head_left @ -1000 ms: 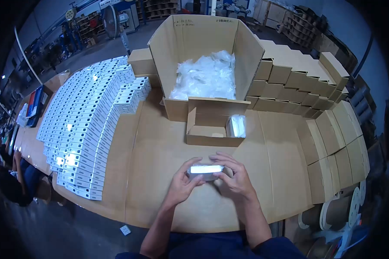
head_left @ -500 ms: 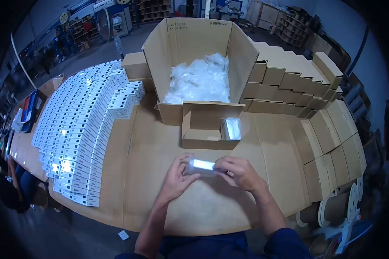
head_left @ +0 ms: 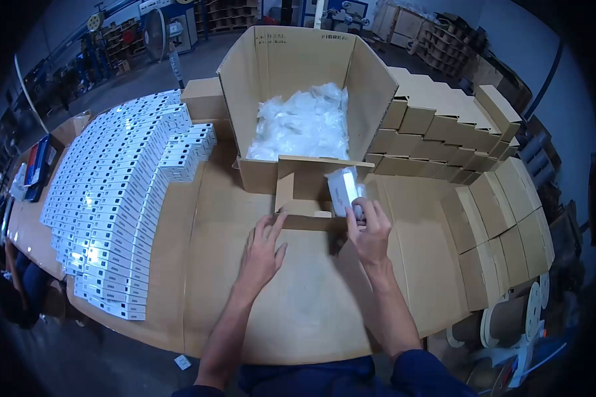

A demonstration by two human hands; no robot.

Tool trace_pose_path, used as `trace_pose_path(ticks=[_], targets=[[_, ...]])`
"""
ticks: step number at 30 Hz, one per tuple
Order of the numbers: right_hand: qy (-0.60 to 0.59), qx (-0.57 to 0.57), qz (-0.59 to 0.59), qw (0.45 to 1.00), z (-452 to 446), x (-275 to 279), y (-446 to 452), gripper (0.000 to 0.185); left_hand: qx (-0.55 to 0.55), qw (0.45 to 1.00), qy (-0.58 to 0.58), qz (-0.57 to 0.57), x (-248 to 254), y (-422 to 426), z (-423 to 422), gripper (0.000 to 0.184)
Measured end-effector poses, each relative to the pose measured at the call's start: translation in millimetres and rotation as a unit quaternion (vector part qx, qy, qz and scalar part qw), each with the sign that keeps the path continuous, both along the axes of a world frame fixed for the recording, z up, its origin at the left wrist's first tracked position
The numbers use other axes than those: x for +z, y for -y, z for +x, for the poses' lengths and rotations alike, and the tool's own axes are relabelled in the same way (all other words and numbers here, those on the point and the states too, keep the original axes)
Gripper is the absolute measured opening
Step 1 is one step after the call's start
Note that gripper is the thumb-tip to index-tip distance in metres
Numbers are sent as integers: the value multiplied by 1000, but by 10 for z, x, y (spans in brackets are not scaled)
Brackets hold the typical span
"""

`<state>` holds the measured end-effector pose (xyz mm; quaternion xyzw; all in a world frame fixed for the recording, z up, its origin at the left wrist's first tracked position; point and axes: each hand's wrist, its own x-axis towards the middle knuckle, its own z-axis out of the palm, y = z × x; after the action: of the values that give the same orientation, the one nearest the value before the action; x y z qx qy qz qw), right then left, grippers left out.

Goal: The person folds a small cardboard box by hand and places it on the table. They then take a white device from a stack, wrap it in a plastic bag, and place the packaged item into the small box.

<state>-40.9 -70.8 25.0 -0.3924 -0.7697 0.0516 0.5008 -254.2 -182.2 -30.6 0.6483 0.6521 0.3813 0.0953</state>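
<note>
My right hand [head_left: 371, 231] grips a small white box in a clear plastic bag [head_left: 342, 188], tilted upright over the right side of a small open carton [head_left: 304, 222]. Behind it, part of another bagged white box shows inside the carton, mostly covered. My left hand [head_left: 261, 257] is empty with fingers apart, its fingertips at the carton's front left corner. I cannot tell whether they touch it. Just behind stands a large open carton [head_left: 369, 92] holding a heap of clear plastic bags [head_left: 302, 126].
Rows of stacked small white boxes [head_left: 112, 198] fill the table's left side. Brown cartons [head_left: 437, 126] are stacked at the back right, with more cartons [head_left: 503, 231] along the right edge. Cable spools [head_left: 506, 314] stand below on the right. A white piece [head_left: 183, 362] lies on the floor.
The right hand has carried the bagged box forward from between both hands to the small carton. My left hand has let go of it and moved forward to the carton's front left corner.
</note>
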Motion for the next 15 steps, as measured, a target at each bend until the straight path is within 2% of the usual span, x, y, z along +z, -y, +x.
trace_pose_path(ticks=[1,6,10,15], targets=[[-28,11,-30,999,-32,-67,-29,17,8,1000,-9,0,-10,-19,3,74],[75,-44,-42,995,32,-226,-149,14,38,998,-37,29,-102,-58,35,72],[113,-55,-3,992,-30,-342,-252,14,61,998,-9,20,-139,35,174,72],[109,-68,-45,991,-137,-438,-292,11,75,997,13,13,-82,-6,175,70]])
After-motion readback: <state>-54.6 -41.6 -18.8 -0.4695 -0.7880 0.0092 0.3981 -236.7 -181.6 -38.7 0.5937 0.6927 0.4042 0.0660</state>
